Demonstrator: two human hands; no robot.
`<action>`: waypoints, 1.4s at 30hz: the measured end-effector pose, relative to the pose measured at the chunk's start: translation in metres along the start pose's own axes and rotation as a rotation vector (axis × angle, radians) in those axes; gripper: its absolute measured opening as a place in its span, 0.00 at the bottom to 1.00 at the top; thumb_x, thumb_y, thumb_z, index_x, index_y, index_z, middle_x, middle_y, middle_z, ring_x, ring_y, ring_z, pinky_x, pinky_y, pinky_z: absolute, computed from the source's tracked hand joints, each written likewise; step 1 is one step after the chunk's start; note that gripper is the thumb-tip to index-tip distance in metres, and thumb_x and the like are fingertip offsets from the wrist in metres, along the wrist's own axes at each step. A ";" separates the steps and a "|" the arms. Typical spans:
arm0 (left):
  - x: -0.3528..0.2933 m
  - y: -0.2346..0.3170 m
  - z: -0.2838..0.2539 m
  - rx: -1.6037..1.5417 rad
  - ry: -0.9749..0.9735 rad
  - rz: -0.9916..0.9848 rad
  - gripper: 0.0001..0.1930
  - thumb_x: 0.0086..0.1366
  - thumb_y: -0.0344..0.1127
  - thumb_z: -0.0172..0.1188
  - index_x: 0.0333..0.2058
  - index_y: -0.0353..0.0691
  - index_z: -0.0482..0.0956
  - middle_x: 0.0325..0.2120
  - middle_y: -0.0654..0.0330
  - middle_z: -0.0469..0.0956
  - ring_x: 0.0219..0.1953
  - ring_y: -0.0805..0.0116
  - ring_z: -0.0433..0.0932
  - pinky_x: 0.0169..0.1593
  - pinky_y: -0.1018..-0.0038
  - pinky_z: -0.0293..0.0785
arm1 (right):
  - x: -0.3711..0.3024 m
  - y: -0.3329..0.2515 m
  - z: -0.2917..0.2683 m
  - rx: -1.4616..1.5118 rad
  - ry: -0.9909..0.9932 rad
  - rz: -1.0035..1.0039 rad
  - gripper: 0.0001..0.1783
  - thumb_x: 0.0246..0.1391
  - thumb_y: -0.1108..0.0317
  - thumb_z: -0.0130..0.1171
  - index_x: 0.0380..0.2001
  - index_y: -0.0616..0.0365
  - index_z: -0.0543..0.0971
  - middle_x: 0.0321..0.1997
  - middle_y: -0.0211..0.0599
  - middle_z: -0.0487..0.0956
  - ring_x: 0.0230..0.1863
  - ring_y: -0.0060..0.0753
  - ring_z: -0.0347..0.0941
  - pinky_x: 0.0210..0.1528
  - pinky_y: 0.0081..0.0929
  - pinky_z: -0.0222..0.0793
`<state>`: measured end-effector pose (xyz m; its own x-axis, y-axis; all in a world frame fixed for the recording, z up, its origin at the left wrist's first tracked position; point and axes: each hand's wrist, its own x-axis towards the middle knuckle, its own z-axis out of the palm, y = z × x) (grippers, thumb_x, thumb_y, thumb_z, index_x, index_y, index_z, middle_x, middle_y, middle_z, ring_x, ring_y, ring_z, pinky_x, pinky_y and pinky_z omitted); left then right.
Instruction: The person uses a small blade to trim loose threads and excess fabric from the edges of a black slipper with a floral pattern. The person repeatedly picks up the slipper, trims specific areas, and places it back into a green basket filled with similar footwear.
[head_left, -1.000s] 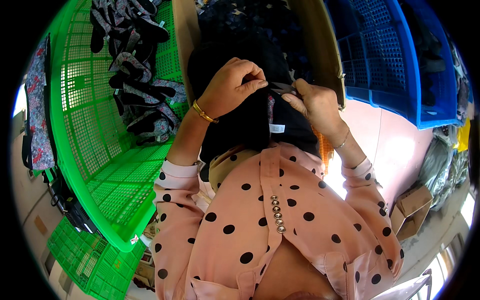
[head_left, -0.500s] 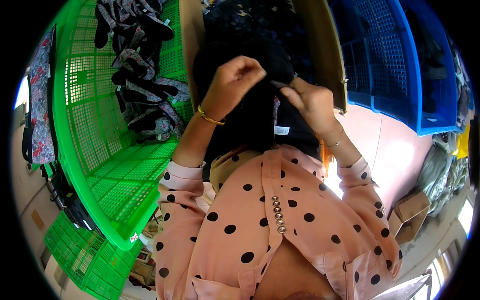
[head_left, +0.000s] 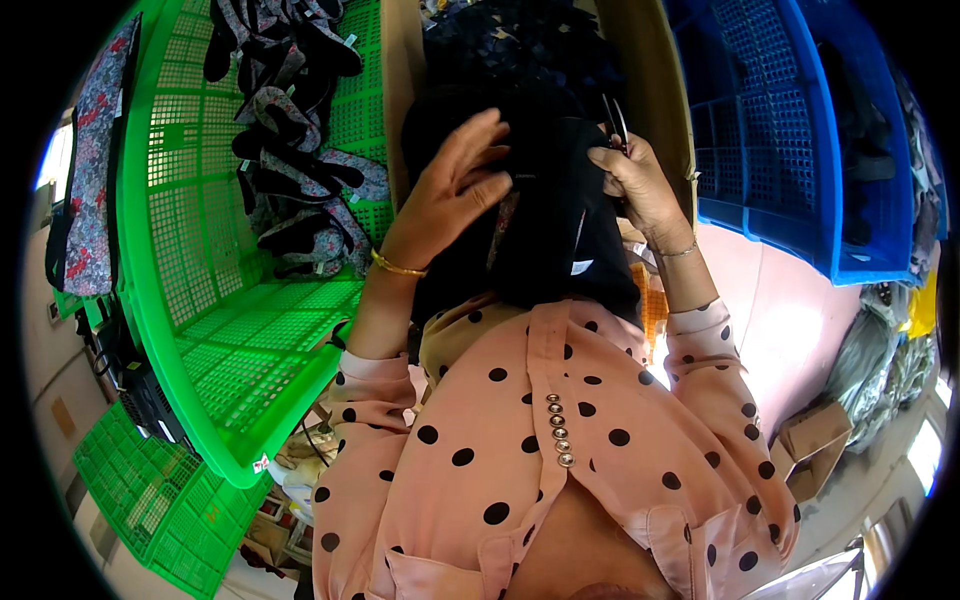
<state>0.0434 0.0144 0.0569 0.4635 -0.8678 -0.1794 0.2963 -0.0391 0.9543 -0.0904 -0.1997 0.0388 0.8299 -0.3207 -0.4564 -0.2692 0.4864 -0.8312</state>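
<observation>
My right hand (head_left: 636, 182) is closed around a small pair of thread snips (head_left: 617, 125), whose thin metal blades point up and away from me. Its thumb rests at the edge of a black fabric piece (head_left: 555, 210) spread over my lap; whether it also pinches the cloth, I cannot tell. A white label (head_left: 580, 267) shows on the fabric's near part. Over the left side of the same cloth, my left hand (head_left: 452, 185) is open, fingers stretched and thumb apart, with nothing seen in it.
A green plastic crate (head_left: 185, 290) on the left holds several floral-and-black fabric pieces (head_left: 300, 150). Straight ahead stands a cardboard box (head_left: 665, 90) with dark scraps. At the right is a blue crate (head_left: 765, 130). A second green crate (head_left: 150, 500) sits lower left.
My left hand has opened from a pinch and shifted slightly left. My right hand has turned upright, bringing the snips' blades into clear view. The black fabric and its label have shifted.
</observation>
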 end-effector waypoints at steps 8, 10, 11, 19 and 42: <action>-0.017 0.000 0.009 -0.192 0.023 -0.117 0.07 0.65 0.29 0.60 0.41 0.38 0.75 0.33 0.68 0.77 0.36 0.82 0.75 0.41 0.83 0.72 | -0.010 -0.013 0.010 -0.255 0.024 -0.288 0.16 0.57 0.65 0.59 0.45 0.62 0.74 0.19 0.18 0.64 0.19 0.11 0.57 0.22 0.13 0.54; -0.018 0.008 0.015 -0.235 0.277 0.006 0.06 0.66 0.30 0.60 0.40 0.38 0.76 0.31 0.67 0.78 0.34 0.81 0.76 0.38 0.84 0.72 | -0.025 -0.022 0.017 -0.532 0.053 -0.419 0.21 0.57 0.60 0.60 0.48 0.63 0.73 0.20 0.23 0.68 0.22 0.13 0.62 0.26 0.15 0.58; -0.021 0.014 0.015 -0.346 0.352 -0.023 0.08 0.68 0.30 0.57 0.45 0.39 0.74 0.35 0.65 0.78 0.37 0.78 0.77 0.41 0.81 0.75 | -0.037 -0.026 0.015 -0.618 0.024 -0.438 0.24 0.56 0.57 0.61 0.49 0.64 0.73 0.21 0.25 0.69 0.24 0.15 0.64 0.28 0.16 0.60; -0.043 0.030 0.030 -0.667 0.431 -0.016 0.13 0.70 0.32 0.51 0.51 0.38 0.71 0.45 0.58 0.78 0.46 0.67 0.79 0.48 0.68 0.80 | -0.095 -0.006 0.031 -0.923 0.005 -0.456 0.37 0.34 0.62 0.77 0.51 0.56 0.75 0.27 0.39 0.79 0.25 0.30 0.77 0.32 0.23 0.73; -0.019 -0.015 0.077 0.586 -0.122 0.004 0.07 0.54 0.33 0.70 0.29 0.37 0.84 0.23 0.63 0.77 0.27 0.74 0.68 0.33 0.77 0.66 | -0.110 0.036 -0.017 -0.819 -0.220 -0.374 0.13 0.46 0.75 0.66 0.37 0.61 0.78 0.18 0.31 0.69 0.20 0.18 0.64 0.24 0.18 0.63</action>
<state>-0.0344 -0.0065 0.0640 0.3541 -0.9177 -0.1800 -0.2317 -0.2726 0.9338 -0.2000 -0.1602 0.0539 0.9840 -0.1383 -0.1127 -0.1569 -0.3706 -0.9154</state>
